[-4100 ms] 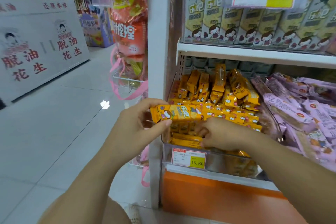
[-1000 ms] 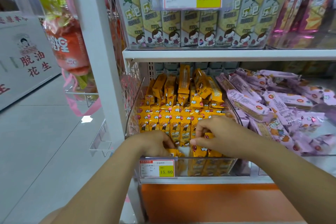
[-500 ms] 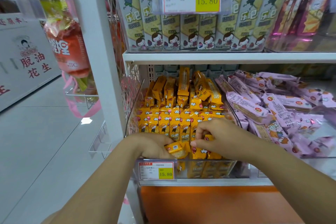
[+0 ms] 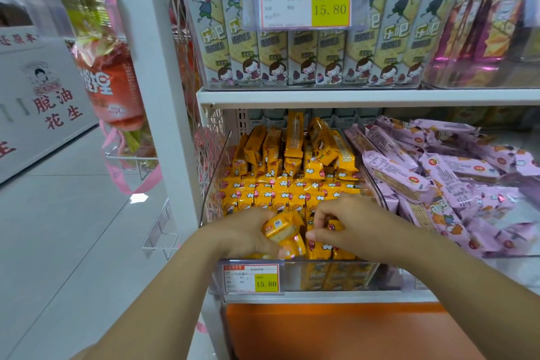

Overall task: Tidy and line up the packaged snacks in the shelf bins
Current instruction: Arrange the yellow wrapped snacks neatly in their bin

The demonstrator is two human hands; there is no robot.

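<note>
2 bare hands work at the front of the clear bin (image 4: 344, 275), in the lower middle of the frame. The left hand (image 4: 242, 235) has its fingers curled round 1 yellow pack (image 4: 281, 226) and holds it tilted just above the front row. The right hand (image 4: 353, 226), just beside it, has its thumb and bent fingertips pinching the top of a front-row pack (image 4: 332, 226); how firm that grip is cannot be told.

Yellow snack packs (image 4: 286, 193) fill the bin. They stand in tidy upright rows through its middle, while those at the back lean at mixed angles. A price tag (image 4: 251, 278) reading 15.80 is clipped to the bin's front wall at lower left.

Right of centre, the neighbouring bin holds pink packs (image 4: 432, 178) lying loose and crossed over each other. Across the top of the frame, above the white shelf board (image 4: 365, 96), grey-green packs (image 4: 295, 55) stand upright side by side behind an upper price tag (image 4: 304, 1). An orange panel (image 4: 336, 330) runs under the lower shelf. A red hanging bag (image 4: 112, 88) shows at upper left.
</note>
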